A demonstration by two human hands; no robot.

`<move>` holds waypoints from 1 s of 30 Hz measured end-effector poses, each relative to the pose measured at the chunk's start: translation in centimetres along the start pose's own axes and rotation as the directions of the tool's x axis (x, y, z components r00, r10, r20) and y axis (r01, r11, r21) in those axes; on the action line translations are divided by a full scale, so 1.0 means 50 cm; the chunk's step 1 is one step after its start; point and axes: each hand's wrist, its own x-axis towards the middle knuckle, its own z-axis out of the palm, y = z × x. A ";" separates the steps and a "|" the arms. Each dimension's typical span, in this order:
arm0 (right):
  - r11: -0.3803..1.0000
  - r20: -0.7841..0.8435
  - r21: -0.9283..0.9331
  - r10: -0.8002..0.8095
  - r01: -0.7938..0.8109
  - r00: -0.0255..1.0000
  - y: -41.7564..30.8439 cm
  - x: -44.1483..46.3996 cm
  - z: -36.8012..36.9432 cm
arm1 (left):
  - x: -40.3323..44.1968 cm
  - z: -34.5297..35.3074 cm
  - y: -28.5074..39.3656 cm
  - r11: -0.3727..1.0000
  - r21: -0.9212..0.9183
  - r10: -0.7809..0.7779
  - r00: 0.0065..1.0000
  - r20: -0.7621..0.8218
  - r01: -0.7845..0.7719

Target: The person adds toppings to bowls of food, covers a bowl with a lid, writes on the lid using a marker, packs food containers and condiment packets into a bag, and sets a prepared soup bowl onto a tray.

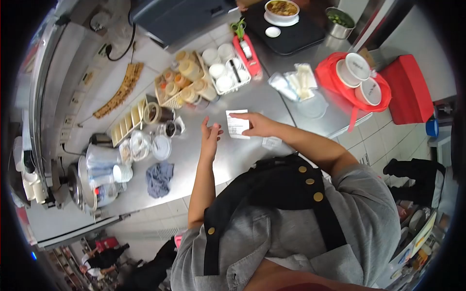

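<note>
A printed paper receipt (237,127) is held over the steel counter by my right hand (260,124), with the index finger lying across its upper part. My left hand (210,137) is raised just left of the receipt, apart from it, its fingers spread and nothing in them. Below my right wrist a second small printed slip (272,142) lies on the counter. The print on both papers is too small to read.
On the steel counter (194,167) stand a basket of sauce bottles (170,99), a white basket of lidded cups (224,83) and a crumpled cloth (159,179). A red bag (330,65) holds lidded tubs at right. A bowl of food (281,9) sits at the back.
</note>
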 end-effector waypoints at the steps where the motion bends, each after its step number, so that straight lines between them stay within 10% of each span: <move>1: 0.997 -0.012 0.062 0.036 -0.035 0.999 -0.046 -0.021 -0.004 | -0.008 0.012 0.026 0.988 -0.147 0.042 0.999 0.015 -0.040; 8: 0.968 -0.090 0.171 -0.169 0.182 0.982 -0.205 -0.105 -0.096 | -0.057 0.050 0.246 0.817 -0.558 0.313 0.923 0.223 -0.142; 17: 0.930 -0.129 0.227 -0.267 0.291 0.955 -0.292 -0.144 -0.103 | -0.041 0.126 0.359 0.797 -0.581 0.409 0.857 0.314 -0.167; 18: 0.935 -0.122 0.203 -0.270 0.290 0.955 -0.290 -0.150 -0.110 | -0.035 0.126 0.345 0.815 -0.286 0.578 0.742 0.339 -0.504; 20: 0.920 -0.195 0.016 -0.382 0.393 0.903 -0.291 -0.160 -0.122 | -0.053 0.104 0.371 0.405 0.306 0.677 0.508 0.533 -0.862; 24: 0.928 -0.388 -0.053 -0.360 0.369 0.848 -0.305 -0.205 -0.158 | -0.070 0.028 0.503 -0.277 0.498 0.635 0.233 0.736 -0.822; 28: 0.921 -0.452 -0.050 -0.367 0.387 0.813 -0.302 -0.262 -0.197 | -0.135 -0.061 0.748 -0.400 0.819 0.907 -0.052 0.417 -0.411; 30: 0.935 -0.506 -0.075 -0.336 0.348 0.794 -0.297 -0.284 -0.210 | -0.142 -0.132 0.859 -0.321 0.798 0.912 -0.393 0.116 -0.510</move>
